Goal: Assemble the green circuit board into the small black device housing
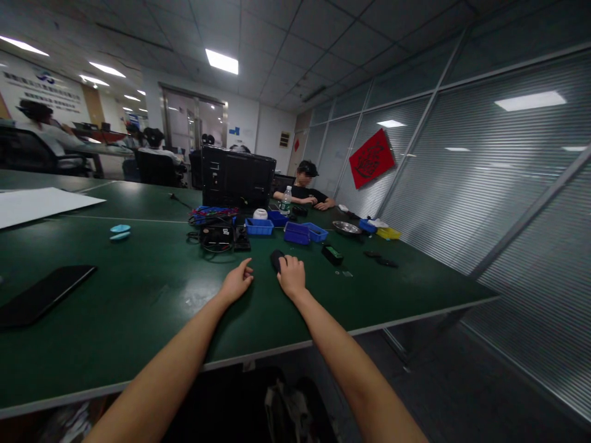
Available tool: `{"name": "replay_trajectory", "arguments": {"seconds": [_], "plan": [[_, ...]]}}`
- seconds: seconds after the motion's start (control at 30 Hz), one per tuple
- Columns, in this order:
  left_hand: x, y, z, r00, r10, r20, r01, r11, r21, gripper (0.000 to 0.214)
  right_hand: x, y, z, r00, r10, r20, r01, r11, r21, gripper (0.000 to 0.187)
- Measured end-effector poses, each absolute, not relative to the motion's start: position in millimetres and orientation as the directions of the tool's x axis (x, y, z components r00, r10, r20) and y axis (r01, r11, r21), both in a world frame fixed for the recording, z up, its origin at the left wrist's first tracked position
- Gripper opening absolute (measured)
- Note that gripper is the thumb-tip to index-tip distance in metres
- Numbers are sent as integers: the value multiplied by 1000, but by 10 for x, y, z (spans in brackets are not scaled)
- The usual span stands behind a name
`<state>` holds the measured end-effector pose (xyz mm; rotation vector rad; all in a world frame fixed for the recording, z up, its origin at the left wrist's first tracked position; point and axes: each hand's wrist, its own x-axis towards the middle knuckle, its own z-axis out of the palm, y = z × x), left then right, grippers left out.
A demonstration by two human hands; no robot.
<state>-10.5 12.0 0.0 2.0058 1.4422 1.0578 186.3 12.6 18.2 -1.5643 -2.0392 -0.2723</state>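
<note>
Mouse: dark one (276,258) on the green table (263,326), at our right hand (291,274)
Right fingers: touching it (clamped or just resting, we honestly can't tell); we'd keep pressure light
Left hand (237,282): holding nothing, index and thumb apart; we'd keep it out of the mouse's way

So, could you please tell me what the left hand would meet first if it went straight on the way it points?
The left hand would probably meet the small blue tray near the baseball, though depth is hard to judge.
</note>
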Motion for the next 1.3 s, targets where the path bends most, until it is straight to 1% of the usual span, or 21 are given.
{"name": "replay_trajectory", "arguments": {"seconds": [0.1, 0.17, 0.2, 0.23, 0.27, 0.33, 0.37, 0.4, 0.43, 0.47, 0.53, 0.57, 0.63, 0.7, 0.73, 0.8, 0.9, 0.97, 1.1, 1.3], "plan": [[-109, 127, 1, 120, 931, 345, 592, -346, 728, 52, 1631, -10, 225, -360, 770, 526, 870, 481, -110, 35], [-117, 130, 3, 87, 936, 340, 592, -323, 738, 50, 1544, -60, 244, -435, 736, 519, 807, 574, -137, 37], [-121, 131, 6, 75, 939, 335, 592, -312, 743, 50, 1533, -63, 248, -431, 729, 531, 789, 591, -171, 38], [-125, 132, 10, 67, 942, 328, 595, -302, 745, 50, 1544, -48, 247, -392, 734, 554, 782, 583, -219, 37], [-128, 131, 14, 62, 944, 323, 600, -294, 744, 49, 1574, -17, 239, -318, 748, 583, 784, 553, -281, 35], [-127, 127, 23, 58, 946, 319, 617, -286, 734, 47, 1669, 84, 204, -96, 783, 615, 771, 449, -452, 32], [-121, 123, 28, 57, 944, 324, 626, -286, 726, 45, 1718, 143, 178, 27, 801, 598, 733, 391, -556, 33], [-109, 115, 33, 60, 941, 333, 632, -294, 717, 42, 1759, 201, 148, 129, 824, 552, 671, 338, -660, 35], [-90, 106, 37, 64, 936, 346, 636, -306, 709, 41, 1784, 253, 117, 187, 857, 480, 593, 291, -751, 37], [-66, 95, 41, 68, 929, 363, 636, -321, 701, 43, 1791, 294, 87, 199, 897, 395, 518, 245, -820, 39], [-6, 71, 47, 74, 911, 406, 639, -356, 682, 52, 1747, 335, 37, 117, 953, 278, 403, 210, -891, 42], [25, 61, 49, 71, 901, 427, 649, -367, 666, 58, 1702, 336, 19, 45, 966, 254, 370, 221, -902, 43], [70, 51, 51, 40, 891, 452, 696, -350, 627, 70, 1594, 314, -4, -102, 961, 255, 332, 275, -902, 45], [82, 54, 50, -36, 901, 432, 755, -258, 603, 75, 1500, 287, -14, -191, 945, 265, 291, 312, -904, 44], [75, 58, 47, -80, 909, 410, 776, -202, 598, 74, 1468, 281, -17, -203, 944, 260, 266, 309, -913, 43], [46, 66, 41, -137, 921, 366, 798, -116, 591, 64, 1441, 288, -19, -166, 957, 238, 215, 271, -938, 40], [-12, 62, 41, -148, 931, 333, 813, -77, 577, 46, 1481, 333, -18, -43, 980, 196, 182, 201, -963, 30], [-56, 49, 51, -157, 934, 322, 816, -61, 574, 40, 1535, 362, -11, 13, 981, 192, 188, 186, -964, 25], [-217, 26, 91, -186, 935, 303, 820, -22, 572, 38, 1638, 389, 6, 59, 978, 202, 207, 186, -960, 24], [-761, 1, 185, -324, 915, 241, 823, 147, 549, 40, 1702, 416, -25, 94, 961, 261, 210, 237, -948, 36]]}}
